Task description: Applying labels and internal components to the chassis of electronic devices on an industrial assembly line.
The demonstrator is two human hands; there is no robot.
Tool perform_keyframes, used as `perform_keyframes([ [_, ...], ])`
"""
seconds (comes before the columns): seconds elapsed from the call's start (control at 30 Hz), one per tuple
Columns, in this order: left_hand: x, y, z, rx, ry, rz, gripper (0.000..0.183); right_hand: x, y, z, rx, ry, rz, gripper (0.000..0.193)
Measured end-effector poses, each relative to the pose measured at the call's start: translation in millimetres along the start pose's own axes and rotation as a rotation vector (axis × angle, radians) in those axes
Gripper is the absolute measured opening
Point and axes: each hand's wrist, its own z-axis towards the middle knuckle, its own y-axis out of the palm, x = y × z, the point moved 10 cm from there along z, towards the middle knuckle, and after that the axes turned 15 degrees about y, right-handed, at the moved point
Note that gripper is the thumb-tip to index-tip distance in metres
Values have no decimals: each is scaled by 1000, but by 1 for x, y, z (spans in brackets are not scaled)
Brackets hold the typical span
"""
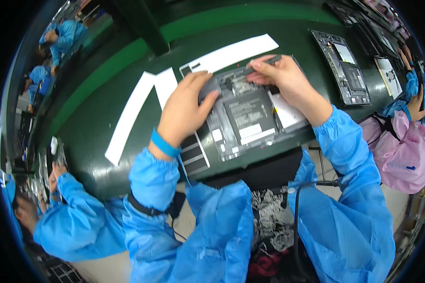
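Note:
An opened laptop base point(229, 137) lies on the green bench in front of me, its inner parts facing up. A black battery point(250, 115) with a white label fills its middle. My left hand point(186, 104) is at the far left corner, thumb and fingers closed around the dark edge there. Above the far part of the base, my right hand point(285, 78) pinches a slim dark tool point(272, 60), its exact kind unclear. The right fingertips are close to the circuit parts point(242, 86) behind the battery. A blue band point(165, 144) circles my left wrist.
White paper strips point(130, 118) lie left of and behind the laptop base. A sheet with black strips point(193, 155) sits at its left. Another opened laptop base point(342, 68) is at right. Co-workers in blue point(75, 219) and pink point(401, 151) are on both sides.

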Motion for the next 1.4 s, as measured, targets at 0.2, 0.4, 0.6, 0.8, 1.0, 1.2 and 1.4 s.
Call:
perform_keyframes([
  [0.2,-9,8,-6,-9,-75,-88,39,0,2,-2,23,72,-18,32],
  [0.4,-10,6,-5,8,-46,-24,38,-1,2,-3,69,64,-37,35],
  [0.6,-10,7,-5,-24,-65,-22,38,0,1,-4,111,62,-55,30],
  [0.8,6,8,-1,-28,60,62,42,-3,4,-7,129,35,-50,28],
  [1.0,27,19,5,-130,200,171,52,-6,6,-9,114,21,-91,29],
  [1.2,31,23,6,-203,182,332,56,-4,5,-10,133,23,-47,26],
  [1.4,41,23,7,-235,180,472,54,-8,0,-14,170,-17,-24,28],
])
